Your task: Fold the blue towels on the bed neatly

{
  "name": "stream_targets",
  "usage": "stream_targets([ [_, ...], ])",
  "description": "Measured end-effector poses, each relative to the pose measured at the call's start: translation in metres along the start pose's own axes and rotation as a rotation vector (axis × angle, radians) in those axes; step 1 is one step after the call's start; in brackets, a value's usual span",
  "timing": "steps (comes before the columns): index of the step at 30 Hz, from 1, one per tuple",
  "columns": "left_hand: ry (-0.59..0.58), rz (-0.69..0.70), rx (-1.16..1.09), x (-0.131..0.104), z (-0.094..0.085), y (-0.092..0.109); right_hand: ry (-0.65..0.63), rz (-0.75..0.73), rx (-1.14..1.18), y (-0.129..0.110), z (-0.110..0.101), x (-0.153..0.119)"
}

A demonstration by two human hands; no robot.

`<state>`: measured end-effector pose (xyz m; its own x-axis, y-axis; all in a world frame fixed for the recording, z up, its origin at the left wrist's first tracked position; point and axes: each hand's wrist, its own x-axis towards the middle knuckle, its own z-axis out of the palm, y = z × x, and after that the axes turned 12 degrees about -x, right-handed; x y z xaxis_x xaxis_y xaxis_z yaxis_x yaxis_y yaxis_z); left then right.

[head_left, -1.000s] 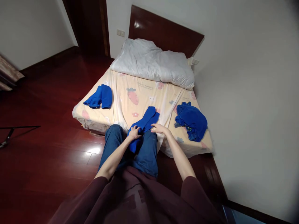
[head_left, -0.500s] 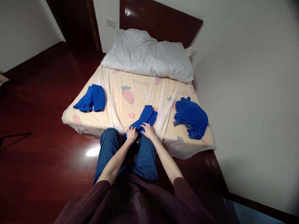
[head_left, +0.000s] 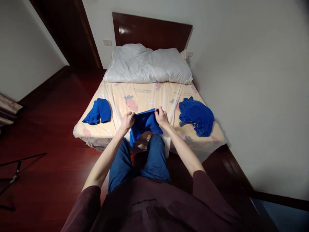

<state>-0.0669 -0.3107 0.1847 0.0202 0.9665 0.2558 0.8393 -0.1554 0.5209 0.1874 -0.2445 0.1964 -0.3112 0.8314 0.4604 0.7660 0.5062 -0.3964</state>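
Observation:
A piece of blue cloth (head_left: 146, 124) is stretched between my two hands in front of my knees, its top edge pulled fairly straight and its lower part hanging down. My left hand (head_left: 127, 121) is closed on one upper corner, and my right hand (head_left: 161, 116) pinches the other. To the left on the bed lies a folded blue cloth (head_left: 104, 110) beside or against another blue piece (head_left: 93, 113). On the right, a crumpled heap of blue cloth (head_left: 196, 116) rests near the bed's edge. What garment or item these are, I cannot tell.
The bed (head_left: 116, 96) has a pale yellow sheet with carrot prints, under thin see-through plastic. A rolled white quilt (head_left: 147, 64) lies by the dark headboard (head_left: 149, 30). Black stand legs (head_left: 18, 167) are on the floor at left. A wall (head_left: 253, 96) runs along the right.
The blue cloth has been lifted off the bed's front edge and spread. My hands have moved up and apart, both now gripping its corners. The view has shifted.

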Motion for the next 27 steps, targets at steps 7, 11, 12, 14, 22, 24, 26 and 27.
stream_targets([
  [7,0.029,-0.125,0.075,-0.021,-0.057,-0.041,0.259,-0.076,-0.083,-0.001,-0.136,0.038],
  [11,0.194,-0.052,0.012,-0.014,-0.121,-0.046,0.145,-0.114,-0.088,0.021,-0.174,0.026],
  [12,0.231,-0.031,-0.019,-0.011,-0.141,-0.041,0.118,-0.118,-0.081,0.028,-0.177,0.019],
  [14,0.276,0.010,-0.076,-0.007,-0.182,-0.025,0.066,-0.092,-0.054,0.042,-0.174,0.002],
  [22,0.281,0.178,-0.246,-0.022,-0.289,0.041,-0.121,0.083,-0.064,0.084,-0.130,-0.067],
  [24,0.300,0.176,-0.232,-0.023,-0.297,0.038,-0.121,0.118,-0.111,0.091,-0.120,-0.077],
  [26,0.318,0.143,-0.193,-0.022,-0.301,0.029,-0.113,0.174,-0.137,0.097,-0.111,-0.084],
  [27,0.331,0.120,-0.171,-0.022,-0.302,0.024,-0.119,0.198,-0.141,0.101,-0.106,-0.087],
])
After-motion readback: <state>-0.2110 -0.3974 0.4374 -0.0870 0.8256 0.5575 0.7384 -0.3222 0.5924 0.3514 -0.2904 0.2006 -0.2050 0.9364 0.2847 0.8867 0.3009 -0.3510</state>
